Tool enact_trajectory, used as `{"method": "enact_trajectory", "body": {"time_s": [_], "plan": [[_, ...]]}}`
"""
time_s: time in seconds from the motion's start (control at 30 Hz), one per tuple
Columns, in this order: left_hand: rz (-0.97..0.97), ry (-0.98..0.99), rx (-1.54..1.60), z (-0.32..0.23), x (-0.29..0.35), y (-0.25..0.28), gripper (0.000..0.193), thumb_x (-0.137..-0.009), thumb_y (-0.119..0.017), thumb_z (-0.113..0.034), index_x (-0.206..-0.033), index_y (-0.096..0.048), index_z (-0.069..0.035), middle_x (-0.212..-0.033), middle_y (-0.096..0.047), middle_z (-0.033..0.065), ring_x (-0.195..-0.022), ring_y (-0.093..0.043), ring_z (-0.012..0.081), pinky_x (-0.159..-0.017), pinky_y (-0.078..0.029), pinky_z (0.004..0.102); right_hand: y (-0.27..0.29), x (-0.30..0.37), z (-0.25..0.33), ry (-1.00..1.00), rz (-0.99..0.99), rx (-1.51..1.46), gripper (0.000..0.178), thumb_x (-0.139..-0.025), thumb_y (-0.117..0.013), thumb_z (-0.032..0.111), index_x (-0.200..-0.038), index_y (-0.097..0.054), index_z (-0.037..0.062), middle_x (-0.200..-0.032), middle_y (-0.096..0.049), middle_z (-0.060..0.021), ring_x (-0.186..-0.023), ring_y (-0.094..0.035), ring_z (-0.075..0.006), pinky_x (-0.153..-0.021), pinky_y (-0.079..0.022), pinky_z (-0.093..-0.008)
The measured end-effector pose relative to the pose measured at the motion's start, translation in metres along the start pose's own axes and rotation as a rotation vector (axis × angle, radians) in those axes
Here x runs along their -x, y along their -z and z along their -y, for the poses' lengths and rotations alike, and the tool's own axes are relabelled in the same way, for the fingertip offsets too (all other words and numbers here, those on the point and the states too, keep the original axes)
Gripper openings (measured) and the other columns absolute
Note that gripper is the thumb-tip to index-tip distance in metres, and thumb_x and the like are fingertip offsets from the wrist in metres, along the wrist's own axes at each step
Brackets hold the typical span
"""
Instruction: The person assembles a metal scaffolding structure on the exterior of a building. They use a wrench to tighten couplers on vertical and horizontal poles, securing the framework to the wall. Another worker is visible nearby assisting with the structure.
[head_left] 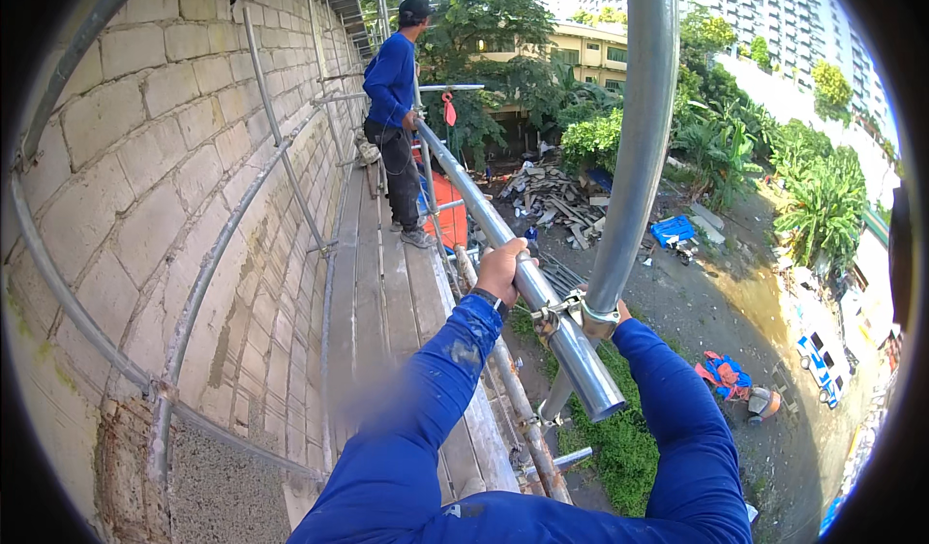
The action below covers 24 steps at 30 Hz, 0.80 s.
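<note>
A long silver scaffold pipe (474,198) slopes from the far co-worker towards me, its open end pointing down at the lower right. My left hand (500,271) is closed around it, a dark band at the wrist. Just below that hand, a metal coupler (548,319) sits around the pipe, beside the foot of a thick upright pole (634,137). Behind the upright and its fitting is my right hand (623,310), with only a sliver showing and its fingers hidden. The co-worker (392,108), in a blue top and dark cap, has a hand on the pipe's far end.
Wooden planks (358,331) form a narrow walkway along a block wall (194,147) at left. Bent grey tubes (227,225) run along the wall. A rusty pole (527,413) edges the walkway. Far below lie a rubble heap (556,200), a blue sheet (673,229) and a cement mixer (764,403).
</note>
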<state>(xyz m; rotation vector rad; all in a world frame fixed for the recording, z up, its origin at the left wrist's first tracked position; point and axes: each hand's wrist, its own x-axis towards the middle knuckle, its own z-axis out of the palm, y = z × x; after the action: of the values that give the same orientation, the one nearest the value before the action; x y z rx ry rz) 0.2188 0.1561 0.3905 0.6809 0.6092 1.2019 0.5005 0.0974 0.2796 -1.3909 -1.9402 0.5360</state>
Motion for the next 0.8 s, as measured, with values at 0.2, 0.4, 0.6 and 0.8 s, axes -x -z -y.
{"method": "enact_trajectory", "body": {"time_s": [0.2, 0.4, 0.6, 0.8], "plan": [[0.042, 0.014, -0.032, -0.007, 0.008, -0.001, 0.028, -0.094, -0.071, -0.018, -0.111, -0.055, -0.003, -0.092, -0.064, 0.0106, -0.078, -0.069, 0.0254, -0.072, -0.060, 0.0410, 0.011, -0.080, 0.021, 0.048, 0.065, -0.579, 0.019, -0.098, -0.067, 0.014, -0.116, -0.067, 0.0087, -0.105, -0.068, -0.0046, -0.094, -0.065, -0.0151, -0.078, -0.055, -0.0316], [0.059, 0.030, -0.051, -0.013, 0.006, 0.002, 0.026, -0.095, -0.068, -0.017, -0.111, -0.054, -0.003, -0.090, -0.062, 0.0099, -0.077, -0.067, 0.0250, -0.070, -0.059, 0.0413, 0.056, -0.094, 0.086, 0.461, -0.233, 0.095, 0.032, -0.085, -0.073, 0.015, -0.115, -0.070, 0.0036, -0.108, -0.074, -0.0188, -0.103, -0.072, -0.0339, -0.088, -0.057, -0.0429], [0.116, 0.134, -0.121, -0.018, 0.002, 0.004, 0.028, -0.096, -0.066, -0.026, -0.104, -0.055, -0.002, -0.086, -0.062, 0.0135, -0.073, -0.066, 0.0283, -0.069, -0.059, 0.0428, 0.124, -0.052, 0.170, 0.526, -0.282, 0.355, 0.043, -0.087, -0.065, 0.007, -0.129, -0.061, 0.0075, -0.118, -0.071, -0.0161, -0.103, -0.069, -0.0412, -0.087, -0.056, -0.0500], [0.186, 0.098, -0.283, -0.034, -0.012, 0.022, 0.030, -0.099, -0.062, -0.030, -0.104, -0.054, -0.001, -0.087, -0.061, 0.0120, -0.080, -0.066, 0.0271, -0.073, -0.059, 0.0421, 0.120, -0.018, 0.183, 0.511, -0.428, -0.568, 0.033, -0.089, -0.051, -0.005, -0.116, -0.068, 0.0019, -0.099, -0.075, -0.0150, -0.089, -0.075, -0.0280, -0.076, -0.058, -0.0439]]}}
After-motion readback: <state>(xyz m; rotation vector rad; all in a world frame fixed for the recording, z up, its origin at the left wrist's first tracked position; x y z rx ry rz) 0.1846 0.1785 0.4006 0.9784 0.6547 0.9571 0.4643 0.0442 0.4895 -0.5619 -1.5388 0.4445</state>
